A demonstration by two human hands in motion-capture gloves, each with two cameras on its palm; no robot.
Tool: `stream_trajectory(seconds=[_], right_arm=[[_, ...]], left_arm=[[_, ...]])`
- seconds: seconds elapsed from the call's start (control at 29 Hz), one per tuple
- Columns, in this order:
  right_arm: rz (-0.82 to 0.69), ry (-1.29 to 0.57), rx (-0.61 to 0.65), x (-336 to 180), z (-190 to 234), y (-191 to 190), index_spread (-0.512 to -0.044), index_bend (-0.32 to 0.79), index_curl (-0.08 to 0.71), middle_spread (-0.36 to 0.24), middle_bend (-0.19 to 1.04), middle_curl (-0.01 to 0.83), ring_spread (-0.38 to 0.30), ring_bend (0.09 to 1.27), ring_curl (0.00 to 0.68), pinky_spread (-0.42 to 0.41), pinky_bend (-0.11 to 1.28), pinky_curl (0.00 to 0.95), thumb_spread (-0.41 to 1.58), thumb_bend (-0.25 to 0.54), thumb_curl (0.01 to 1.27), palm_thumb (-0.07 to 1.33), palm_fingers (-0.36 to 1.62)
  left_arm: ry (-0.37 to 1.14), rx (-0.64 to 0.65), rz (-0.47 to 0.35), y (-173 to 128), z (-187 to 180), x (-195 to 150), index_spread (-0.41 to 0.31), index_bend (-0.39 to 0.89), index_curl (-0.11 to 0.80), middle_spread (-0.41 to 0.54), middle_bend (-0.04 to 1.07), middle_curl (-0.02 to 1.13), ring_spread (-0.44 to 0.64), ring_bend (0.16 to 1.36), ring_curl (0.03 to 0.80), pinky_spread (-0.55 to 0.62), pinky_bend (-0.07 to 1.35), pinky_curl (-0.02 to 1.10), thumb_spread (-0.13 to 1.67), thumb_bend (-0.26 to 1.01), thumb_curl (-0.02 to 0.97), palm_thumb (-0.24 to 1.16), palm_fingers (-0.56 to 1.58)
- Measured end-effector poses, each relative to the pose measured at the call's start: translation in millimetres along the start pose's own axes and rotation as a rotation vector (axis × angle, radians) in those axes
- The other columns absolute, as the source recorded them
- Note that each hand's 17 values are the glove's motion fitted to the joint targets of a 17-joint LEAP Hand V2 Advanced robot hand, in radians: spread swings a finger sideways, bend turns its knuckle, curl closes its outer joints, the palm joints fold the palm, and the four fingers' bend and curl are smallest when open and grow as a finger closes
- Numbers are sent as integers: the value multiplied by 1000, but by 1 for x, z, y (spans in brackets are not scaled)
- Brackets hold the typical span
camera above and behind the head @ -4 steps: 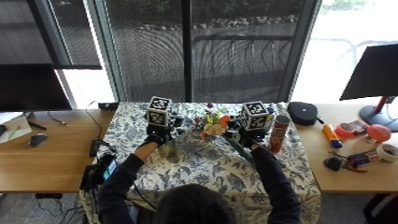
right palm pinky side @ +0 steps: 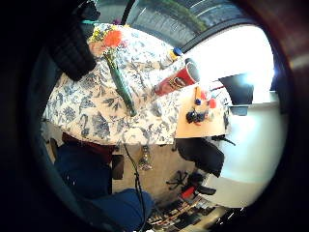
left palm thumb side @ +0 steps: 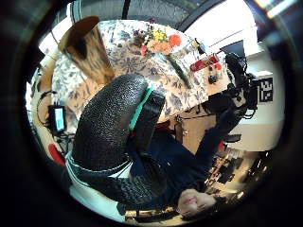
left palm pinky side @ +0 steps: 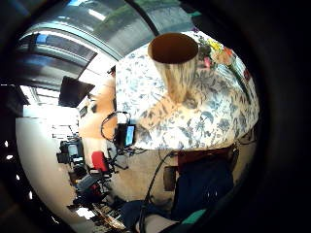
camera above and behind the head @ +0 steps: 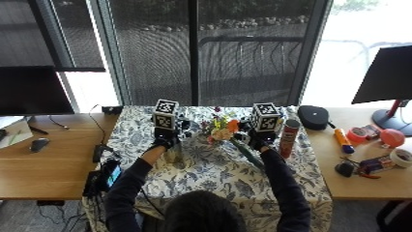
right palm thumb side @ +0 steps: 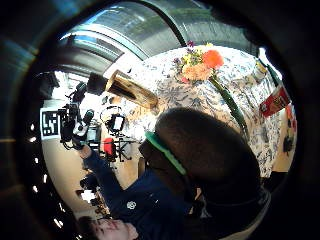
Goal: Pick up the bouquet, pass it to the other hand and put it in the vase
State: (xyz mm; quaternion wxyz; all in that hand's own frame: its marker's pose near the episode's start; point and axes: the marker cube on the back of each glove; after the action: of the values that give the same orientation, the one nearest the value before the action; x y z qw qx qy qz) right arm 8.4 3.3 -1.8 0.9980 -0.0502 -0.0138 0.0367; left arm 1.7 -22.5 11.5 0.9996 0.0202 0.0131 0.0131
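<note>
On the flowered tablecloth (camera above and behind the head: 212, 179), toward the table's far edge, the bouquet (camera above and behind the head: 227, 131) lies flat between both raised hands, its blossoms near the far edge and its green stems (camera above and behind the head: 248, 153) slanting back toward the person's right arm. The right hand (camera above and behind the head: 258, 139) hovers just beside the blossoms, holding nothing; whether its fingers are curled or straight cannot be told. The left hand (camera above and behind the head: 164, 141) is up over the vase (camera above and behind the head: 172, 155), which stands upright on the cloth left of the bouquet; its fingers cannot be read either. Just right of the right hand stands a red tube can (camera above and behind the head: 288, 138).
</note>
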Motion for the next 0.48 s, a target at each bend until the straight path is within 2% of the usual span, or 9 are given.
stream_trajectory(seconds=[0.17,0.35,0.48], right_arm=[[3,-19,-4,12,8,-2,-311,90,89,-111,245,151,-28,506,206,63,439,206,854,125,86,251,405],[6,-59,-21,11,16,-14,-340,98,103,-130,264,193,-31,516,228,70,446,234,988,106,110,259,390],[-19,-140,-98,3,21,-22,-353,83,105,-99,293,226,-32,540,246,74,441,247,1054,87,127,262,398]], left_arm=[[27,-40,18,3,10,-4,-39,154,117,180,161,106,205,543,186,245,395,179,838,53,94,144,280],[39,-34,44,3,12,-4,-43,158,153,200,166,133,231,566,208,272,405,209,960,32,125,147,258],[52,-6,65,4,12,2,-44,165,181,206,174,153,243,573,218,285,405,226,1019,14,147,150,252]])
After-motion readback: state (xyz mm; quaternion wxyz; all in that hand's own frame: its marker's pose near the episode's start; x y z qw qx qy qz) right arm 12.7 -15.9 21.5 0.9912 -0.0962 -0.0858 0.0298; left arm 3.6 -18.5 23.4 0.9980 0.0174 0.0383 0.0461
